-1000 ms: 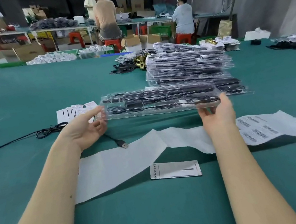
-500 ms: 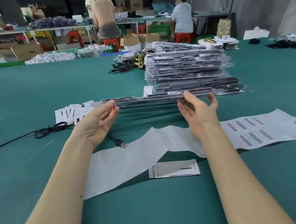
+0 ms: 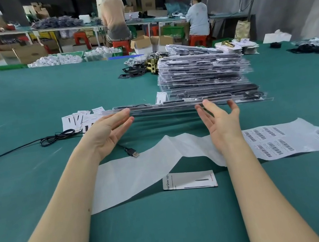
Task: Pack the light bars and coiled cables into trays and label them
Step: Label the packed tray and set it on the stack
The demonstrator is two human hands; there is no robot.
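Note:
A long clear tray [image 3: 162,107] with black light bars and a coiled cable inside lies level and edge-on to me, just in front of a tall stack of filled trays [image 3: 203,72]. My left hand [image 3: 110,132] is palm up with straight fingers, the fingertips at the tray's near edge towards its left end. My right hand [image 3: 220,120] is also palm up with spread fingers, its tips touching the near edge towards the right. Whether the tray rests on the table or on my fingertips I cannot tell. A sheet of barcode labels [image 3: 272,142] lies right of my right wrist.
White backing paper [image 3: 141,171] and a printed leaflet [image 3: 189,181] lie between my arms. A black USB cable [image 3: 132,153] runs left to a coil [image 3: 56,135]. Small white cards [image 3: 79,121] lie left of the tray. People sit at a far bench [image 3: 197,16].
The tray went from tilted towards me to level and edge-on. Both hands let go of its ends, moved inward along its near edge and opened palm up.

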